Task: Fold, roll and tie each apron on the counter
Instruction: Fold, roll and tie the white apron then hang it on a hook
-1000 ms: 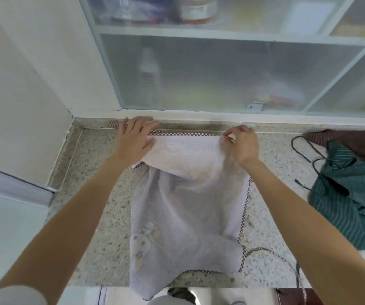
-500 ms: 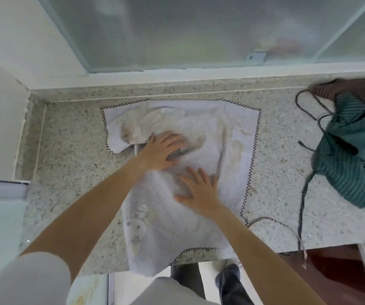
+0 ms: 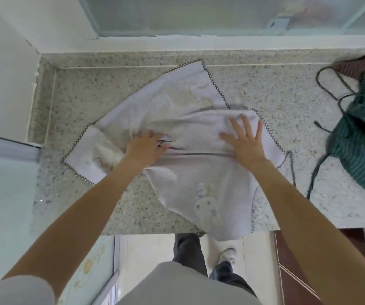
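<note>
White apron [image 3: 199, 186] on bench [image 3: 265, 95]: left hand [image 3: 147, 147] presses it, fingers loosely bent; right hand [image 3: 244, 140] flat, fingers spread. Green apron [image 3: 361, 137] far right.

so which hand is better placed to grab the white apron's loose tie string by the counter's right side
Right. The right hand lies flat on the white apron beside the tie string; the left hand sits farther away, mid-cloth.

Apron [image 3: 199, 179] mid-counter [image 3: 133, 208]; second apron [image 3: 361, 146] far right.
</note>
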Action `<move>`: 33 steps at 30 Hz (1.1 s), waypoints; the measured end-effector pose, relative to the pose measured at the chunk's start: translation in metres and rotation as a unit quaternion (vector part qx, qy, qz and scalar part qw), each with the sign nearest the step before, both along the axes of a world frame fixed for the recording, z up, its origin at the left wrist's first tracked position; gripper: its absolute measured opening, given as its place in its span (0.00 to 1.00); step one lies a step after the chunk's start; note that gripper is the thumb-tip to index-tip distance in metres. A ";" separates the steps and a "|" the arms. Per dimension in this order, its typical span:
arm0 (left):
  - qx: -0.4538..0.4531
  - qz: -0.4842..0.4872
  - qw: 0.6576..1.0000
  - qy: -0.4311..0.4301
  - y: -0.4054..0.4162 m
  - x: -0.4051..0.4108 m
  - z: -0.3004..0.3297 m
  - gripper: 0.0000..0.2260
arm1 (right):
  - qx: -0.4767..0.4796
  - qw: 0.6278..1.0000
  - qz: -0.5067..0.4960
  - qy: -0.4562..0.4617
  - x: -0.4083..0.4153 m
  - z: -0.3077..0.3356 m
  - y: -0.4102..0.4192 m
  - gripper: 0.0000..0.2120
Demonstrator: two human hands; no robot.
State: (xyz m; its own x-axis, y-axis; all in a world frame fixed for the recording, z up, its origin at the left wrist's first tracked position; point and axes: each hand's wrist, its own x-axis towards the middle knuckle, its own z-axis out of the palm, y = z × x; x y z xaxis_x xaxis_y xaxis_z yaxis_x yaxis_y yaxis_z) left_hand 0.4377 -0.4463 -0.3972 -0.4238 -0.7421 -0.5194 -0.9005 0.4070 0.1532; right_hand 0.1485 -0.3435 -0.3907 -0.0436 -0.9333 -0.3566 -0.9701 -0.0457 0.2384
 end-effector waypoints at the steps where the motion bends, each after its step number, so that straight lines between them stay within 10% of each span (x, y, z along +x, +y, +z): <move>1: 0.003 -0.016 1.000 -0.018 0.010 -0.001 0.010 0.32 | -0.014 0.999 -0.039 -0.004 -0.002 0.002 -0.001 0.33; 7: -0.105 0.033 0.989 0.103 0.041 -0.004 0.028 0.17 | -0.179 0.960 -0.112 -0.182 0.031 0.002 0.026 0.21; 10: -0.098 -0.036 0.969 0.223 0.025 -0.013 0.015 0.19 | -0.057 0.959 -0.171 -0.218 0.047 -0.005 0.041 0.33; 21: 0.021 0.021 0.999 0.030 -0.045 -0.018 -0.021 0.33 | 0.081 0.950 -0.091 -0.287 -0.013 -0.027 -0.003 0.48; 26: -0.069 0.063 0.994 0.059 -0.052 -0.003 -0.019 0.28 | -0.061 0.895 -0.101 -0.431 -0.025 -0.013 -0.046 0.26; 29: -0.153 0.040 0.978 0.137 -0.071 -0.008 -0.017 0.21 | -0.251 0.895 -0.209 -0.304 -0.040 -0.012 -0.063 0.13; 33: -0.131 0.017 0.979 0.156 -0.103 -0.033 -0.022 0.22 | -0.134 0.929 -0.328 -0.103 -0.063 -0.022 -0.076 0.20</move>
